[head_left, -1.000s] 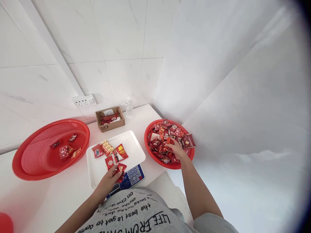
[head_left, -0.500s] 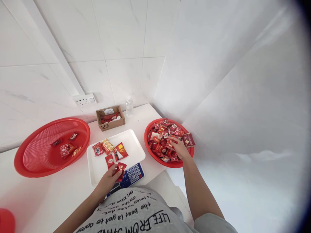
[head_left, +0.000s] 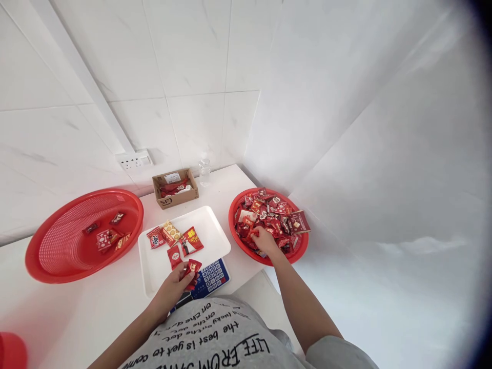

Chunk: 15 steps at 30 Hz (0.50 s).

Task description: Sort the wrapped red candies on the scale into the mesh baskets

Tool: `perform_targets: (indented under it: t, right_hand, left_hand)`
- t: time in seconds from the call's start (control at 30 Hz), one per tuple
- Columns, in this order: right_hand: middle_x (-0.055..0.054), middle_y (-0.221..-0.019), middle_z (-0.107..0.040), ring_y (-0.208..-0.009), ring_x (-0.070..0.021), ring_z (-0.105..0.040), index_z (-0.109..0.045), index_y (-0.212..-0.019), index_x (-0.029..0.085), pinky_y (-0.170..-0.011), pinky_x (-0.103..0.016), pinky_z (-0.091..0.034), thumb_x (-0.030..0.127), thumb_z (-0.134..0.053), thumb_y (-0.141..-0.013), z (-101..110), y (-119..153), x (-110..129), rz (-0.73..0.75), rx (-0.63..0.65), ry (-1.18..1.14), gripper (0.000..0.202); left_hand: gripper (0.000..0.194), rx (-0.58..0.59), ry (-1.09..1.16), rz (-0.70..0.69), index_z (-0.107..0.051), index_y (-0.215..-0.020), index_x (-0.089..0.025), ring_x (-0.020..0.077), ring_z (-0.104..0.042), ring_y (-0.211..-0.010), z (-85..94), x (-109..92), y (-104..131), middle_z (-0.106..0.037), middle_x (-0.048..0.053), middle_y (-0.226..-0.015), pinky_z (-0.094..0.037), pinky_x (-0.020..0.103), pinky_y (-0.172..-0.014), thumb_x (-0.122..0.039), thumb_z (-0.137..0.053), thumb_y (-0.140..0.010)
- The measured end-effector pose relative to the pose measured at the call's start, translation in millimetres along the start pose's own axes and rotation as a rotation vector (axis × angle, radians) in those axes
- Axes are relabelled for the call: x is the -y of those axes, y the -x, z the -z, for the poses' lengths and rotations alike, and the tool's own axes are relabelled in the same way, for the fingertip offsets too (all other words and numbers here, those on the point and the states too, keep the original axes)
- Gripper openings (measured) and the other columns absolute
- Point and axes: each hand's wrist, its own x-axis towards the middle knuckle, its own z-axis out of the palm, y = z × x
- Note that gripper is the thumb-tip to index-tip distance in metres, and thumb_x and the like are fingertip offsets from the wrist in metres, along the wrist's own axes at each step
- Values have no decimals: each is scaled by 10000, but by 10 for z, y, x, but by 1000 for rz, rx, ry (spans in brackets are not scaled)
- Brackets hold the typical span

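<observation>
My left hand (head_left: 177, 283) is closed on red snack packets (head_left: 193, 270) above the front edge of the white tray (head_left: 207, 225). Several packets lie in that tray, among them a red and yellow one (head_left: 191, 241) and a yellow-patterned one (head_left: 170, 232). Over the front left part of the full red basket (head_left: 233, 231), my right hand (head_left: 263, 240) has its fingers pinched on a small red packet (head_left: 252, 233). Many red packets (head_left: 274, 205) fill this basket around the fingers.
A wide red basket (head_left: 49, 241) with several packets stands at the left. Behind the tray are a cardboard box (head_left: 176, 197) holding packets and a clear bottle (head_left: 205, 173). A blue keypad (head_left: 211, 278) sits at the tray's front. A wall socket (head_left: 134, 161) is at the back.
My right hand has moved left and slightly down within the full basket, and its fingers have closed on a packet. My left hand has stayed nearly still with its packets.
</observation>
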Motion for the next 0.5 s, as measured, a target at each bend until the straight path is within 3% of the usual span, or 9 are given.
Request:
perform_targets:
  t: [0.17,0.27,0.5]
  right_hand:
    - [-133,-1099,-616,-998,-280,-575,-370,-1271,195,-772,-345,-406,440,-505,-770,-245,-23,106,-131,47,108,574]
    - [-145,-1098,-613,-998,-301,-574,-363,-1273,199,-761,-366,-405,544,-523,-722,-313,-74,135,-202,42,96,670]
    - [-51,-873,-659,-798,-216,-613,-567,-926,213,-688,-307,-419,323,-568,-695,-351,-102,10,-142,-27,-191,256]
  left_hand:
    - [539,0,2,-3,-532,-1026,-179,150,-602,-740,4,9,-14,-647,40,-846,-452,259,-651,-547,-632,-643]
    - [526,-2,5,-6,-532,-1023,-178,147,-601,-736,5,6,-9,-648,39,-844,-450,255,-647,-533,-635,-649]
    - [492,-2,-7,-17,-537,-1006,-177,144,-595,-728,4,-8,9,-648,36,-831,-444,249,-632,-520,-625,-664]
